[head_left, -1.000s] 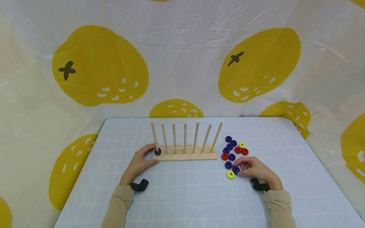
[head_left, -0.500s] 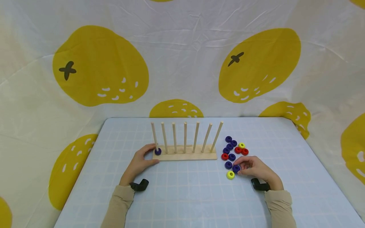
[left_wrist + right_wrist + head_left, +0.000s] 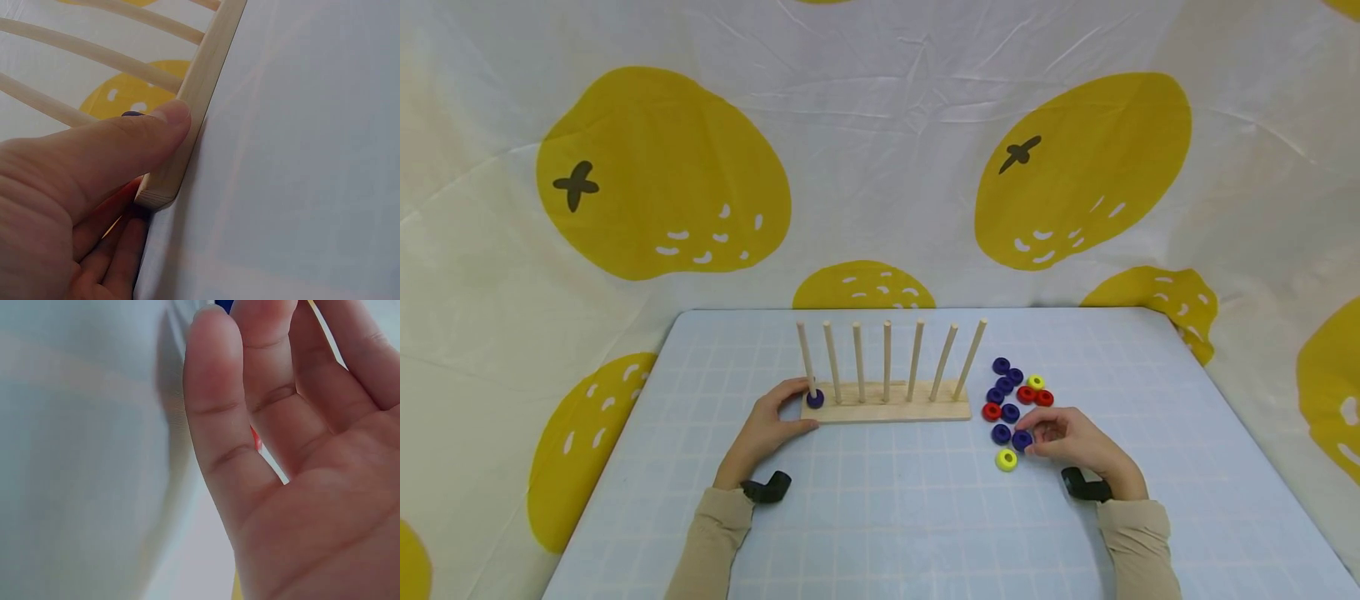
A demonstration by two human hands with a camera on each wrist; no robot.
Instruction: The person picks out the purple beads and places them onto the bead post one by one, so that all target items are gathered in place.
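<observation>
A wooden peg rack (image 3: 895, 412) with several upright pegs lies lengthwise across the table. My left hand (image 3: 766, 427) grips its left end; in the left wrist view the thumb (image 3: 140, 139) presses the base's front edge, and the other fingers are partly hidden behind the end. One dark blue ring (image 3: 815, 400) sits at the foot of the leftmost peg. To the right of the rack, my right hand (image 3: 1078, 442) pinches another dark blue ring (image 3: 1022, 441) between thumb and fingers. In the right wrist view only a sliver of blue (image 3: 224, 305) shows past the fingertips.
Loose rings lie right of the rack: several dark blue ones (image 3: 1001, 434), red ones (image 3: 1026, 395), a near yellow ring (image 3: 1007, 460) and a far yellow ring (image 3: 1036, 382). A patterned curtain (image 3: 880, 167) hangs behind the pale checked table (image 3: 880, 517).
My right hand has shifted slightly away from me, carrying the blue ring up and off the near yellow ring's side. The left hand and the rack have stayed put.
</observation>
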